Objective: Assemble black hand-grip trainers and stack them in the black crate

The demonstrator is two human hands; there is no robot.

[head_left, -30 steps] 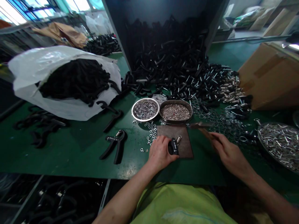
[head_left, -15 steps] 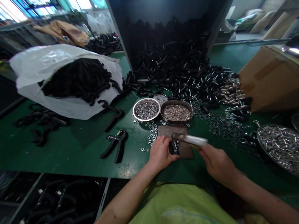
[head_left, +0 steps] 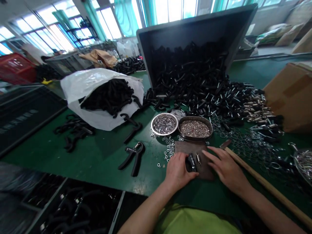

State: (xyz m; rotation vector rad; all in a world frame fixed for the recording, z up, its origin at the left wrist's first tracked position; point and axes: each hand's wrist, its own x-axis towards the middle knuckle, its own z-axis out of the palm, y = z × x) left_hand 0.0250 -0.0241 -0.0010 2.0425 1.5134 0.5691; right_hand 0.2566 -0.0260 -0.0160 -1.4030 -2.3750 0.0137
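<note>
My left hand (head_left: pixel 177 170) has its thumb and fingers closed around a black hand grip (head_left: pixel 192 162) on the brown metal plate (head_left: pixel 186 147). Part of the hand grip is hidden by the fingers. A metal spring (head_left: pixel 198 159) shows just to its right. My right hand (head_left: pixel 229 172) is open and holds nothing, its fingers spread over the right edge of the plate. Beyond it a hammer with a long wooden handle (head_left: pixel 264 184) lies on the green table. One hand grip with a spring (head_left: pixel 134 157) lies left of the plate.
A round bowl (head_left: pixel 164 134) and an oval tin (head_left: pixel 195 139) of small metal parts stand behind the plate, with loose nuts (head_left: pixel 168 150) nearby. A white sack (head_left: pixel 85 79) of black handles, a grey bin (head_left: pixel 143 55), metal rings (head_left: pixel 243 143) and a cardboard box (head_left: pixel 287 97) surround them.
The hammer was in my right hand over the plate; now it lies to the right and that hand is open. My left hand stays on the hand grip. The view has tilted up and left.
</note>
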